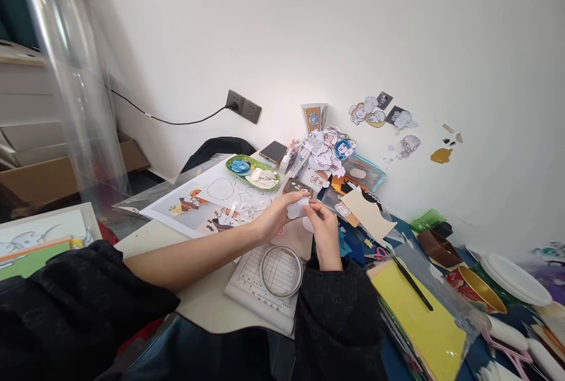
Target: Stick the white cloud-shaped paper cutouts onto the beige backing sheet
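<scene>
At the centre of the frame, the left hand (pixel 277 214) and right hand (pixel 325 229) both pinch a small white paper piece (pixel 296 209). Below them a ring (pixel 261 275) lies on a printed pad (pixel 245 288); a green tray (pixel 264 165) sits upper left of them.

A pale table (pixel 200 307), bare at the near left. On it, at the left, a big picture sheet (pixel 207 210). Far back, a green tray (pixel 228 162) and a black phone (pixel 273 151). In the near middle, a lined pad (pixel 245 284). At the right, a blue top (pixel 397 357), with a paper pile (pixel 415 322), yellow on top, and, farther right, a brown box (pixel 436 248).
</scene>
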A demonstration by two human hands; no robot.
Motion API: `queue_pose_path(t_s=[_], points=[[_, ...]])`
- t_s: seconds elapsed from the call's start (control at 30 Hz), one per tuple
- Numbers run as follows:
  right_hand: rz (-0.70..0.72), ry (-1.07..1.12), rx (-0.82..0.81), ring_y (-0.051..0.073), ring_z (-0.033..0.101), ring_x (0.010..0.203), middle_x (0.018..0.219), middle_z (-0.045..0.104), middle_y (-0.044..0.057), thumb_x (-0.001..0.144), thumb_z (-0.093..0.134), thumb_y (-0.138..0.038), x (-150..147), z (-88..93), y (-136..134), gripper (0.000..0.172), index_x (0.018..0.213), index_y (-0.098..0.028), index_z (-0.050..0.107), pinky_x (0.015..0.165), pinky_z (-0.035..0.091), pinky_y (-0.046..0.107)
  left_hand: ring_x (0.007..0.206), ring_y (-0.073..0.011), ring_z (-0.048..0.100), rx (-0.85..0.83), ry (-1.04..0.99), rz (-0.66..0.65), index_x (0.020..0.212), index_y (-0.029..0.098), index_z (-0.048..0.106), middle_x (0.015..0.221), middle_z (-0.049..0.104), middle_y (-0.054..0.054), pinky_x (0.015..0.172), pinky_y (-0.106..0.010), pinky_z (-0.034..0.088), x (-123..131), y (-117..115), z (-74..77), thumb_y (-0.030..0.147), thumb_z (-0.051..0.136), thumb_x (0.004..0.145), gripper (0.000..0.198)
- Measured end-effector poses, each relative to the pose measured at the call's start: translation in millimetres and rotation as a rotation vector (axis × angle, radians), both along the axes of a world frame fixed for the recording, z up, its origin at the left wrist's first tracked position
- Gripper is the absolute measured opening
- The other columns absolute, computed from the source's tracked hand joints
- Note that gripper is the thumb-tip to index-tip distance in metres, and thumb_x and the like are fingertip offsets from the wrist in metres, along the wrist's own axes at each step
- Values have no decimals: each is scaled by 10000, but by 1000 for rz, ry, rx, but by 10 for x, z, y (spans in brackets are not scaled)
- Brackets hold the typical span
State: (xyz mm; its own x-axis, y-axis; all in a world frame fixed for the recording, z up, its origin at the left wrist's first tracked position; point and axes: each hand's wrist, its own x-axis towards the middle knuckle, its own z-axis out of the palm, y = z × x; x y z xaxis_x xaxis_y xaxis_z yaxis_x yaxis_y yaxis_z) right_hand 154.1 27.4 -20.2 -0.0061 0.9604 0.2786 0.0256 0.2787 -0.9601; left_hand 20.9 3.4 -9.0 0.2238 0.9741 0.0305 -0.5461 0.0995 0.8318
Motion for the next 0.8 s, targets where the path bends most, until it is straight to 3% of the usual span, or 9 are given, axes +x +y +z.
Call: queue_pose_path(t_s=[0.13,0.3,0.5,0.57,0.67,0.8], points=[[-6,65,-9,193,584,857,1012,637,77,629,717,-327,-12,14,-5,182,671,-159,662,732,443,303,1156,-272,497,79,29,12,1079,241,650,1422,388,-36,664,-241,452,-26,19,2,454,529,804,368],[19,149,-31,188,592,860,978,651,58,636,721,-361,8,31,-12,210,688,-164,667,750,443,305,1121,-239,516,47,83,-35,1185,266,585,1237,565,-74,848,-306,428,-25,18,-6,489,500,815,440],[41,221,-55,145,576,713,733,645,2,636,733,-374,71,30,-7,240,705,-165,636,702,431,280,1167,-219,485,105,92,102,1329,301,391,1346,474,-79,898,-346,415,-77,44,71,403,601,782,595],[35,241,-54,130,555,670,677,616,-21,639,731,-380,90,43,-12,245,694,-170,617,671,422,264,1082,-207,533,163,197,183,1244,240,472,1241,543,-99,853,-332,436,-110,68,86,373,651,739,552],[48,244,-57,120,535,641,643,597,-34,628,742,-369,94,77,-39,242,678,-170,614,647,410,251,841,-161,579,231,354,230,920,166,618,920,635,-54,745,-286,442,-132,78,81,367,709,677,328],[58,238,-80,146,564,672,701,643,5,657,706,-422,52,95,-55,277,711,-157,646,645,420,268,621,-113,509,243,436,266,655,153,595,631,562,15,625,-254,392,-120,55,49,405,700,677,274]])
